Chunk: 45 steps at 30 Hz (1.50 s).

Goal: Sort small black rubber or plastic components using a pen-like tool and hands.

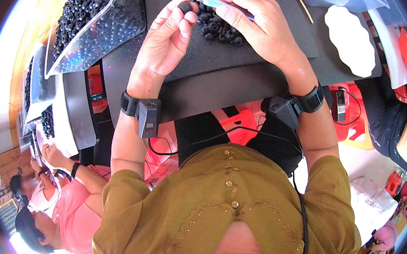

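Observation:
Between the thumb and fingers of my left hand (161, 46) is a small round black rubber-like piece (185, 7). My right hand (267, 33) grips a slim tool with a light-blue body (212, 2), its end pointing left toward that piece; a small gap shows between them. What kind of tip the tool has is too small to make out. Just beyond and between my hands lies a heap of small black ring-like pieces (216, 32), spread on a dark mat (207, 57). My right hand partly covers the heap.
A clear bin (110, 32) full of similar black pieces stands at the left. On the right lie a white wavy-edged sheet (349, 40) and a thin wooden stick (302, 5), near another clear bin (350, 0). Co-workers sit on both sides. Cables run from my wrist devices.

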### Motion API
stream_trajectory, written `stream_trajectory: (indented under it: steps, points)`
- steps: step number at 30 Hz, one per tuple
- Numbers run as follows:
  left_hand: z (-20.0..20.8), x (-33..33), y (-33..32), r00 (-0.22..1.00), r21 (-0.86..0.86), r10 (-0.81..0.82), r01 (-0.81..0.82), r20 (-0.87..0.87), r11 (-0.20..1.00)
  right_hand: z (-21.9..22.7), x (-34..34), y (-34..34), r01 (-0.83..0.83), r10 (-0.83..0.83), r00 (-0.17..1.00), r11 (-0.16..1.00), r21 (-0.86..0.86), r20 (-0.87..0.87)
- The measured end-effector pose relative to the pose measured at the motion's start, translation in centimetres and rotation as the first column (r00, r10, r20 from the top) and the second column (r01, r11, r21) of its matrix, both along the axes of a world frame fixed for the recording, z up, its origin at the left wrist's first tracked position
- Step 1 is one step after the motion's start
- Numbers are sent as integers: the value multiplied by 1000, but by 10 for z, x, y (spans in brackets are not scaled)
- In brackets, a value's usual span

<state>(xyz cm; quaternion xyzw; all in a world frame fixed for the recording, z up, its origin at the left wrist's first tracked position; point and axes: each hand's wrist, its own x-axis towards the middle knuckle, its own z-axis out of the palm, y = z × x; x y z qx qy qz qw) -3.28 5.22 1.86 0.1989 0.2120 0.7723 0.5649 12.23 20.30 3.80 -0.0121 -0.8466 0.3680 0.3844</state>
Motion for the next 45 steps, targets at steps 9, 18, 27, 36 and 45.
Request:
stream_trajectory:
  steps: [9, 18, 27, 36, 45]
  points:
    - [-3, -1, 0, 985, 102, -115, 102, 125, 990, -4, -3, 0, 29, -33, 998, 997, 69, 54]
    - [-6, 0, 0, 995, 107, -89, 82, 56, 991, 2, 1, -7, 35, -47, 996, 988, 153, 72]
    - [-7, 1, 0, 998, 88, -57, 57, -7, 994, 4, 1, -11, 88, -97, 995, 977, 195, 38]
    - [-6, 2, 1, 996, 55, -18, 23, -91, 998, 3, 2, -11, 118, -125, 992, 963, 241, 16]
    - [-6, 2, 1, 992, 65, 22, -14, -127, 998, 2, 0, -12, 96, -99, 995, 973, 212, 4]
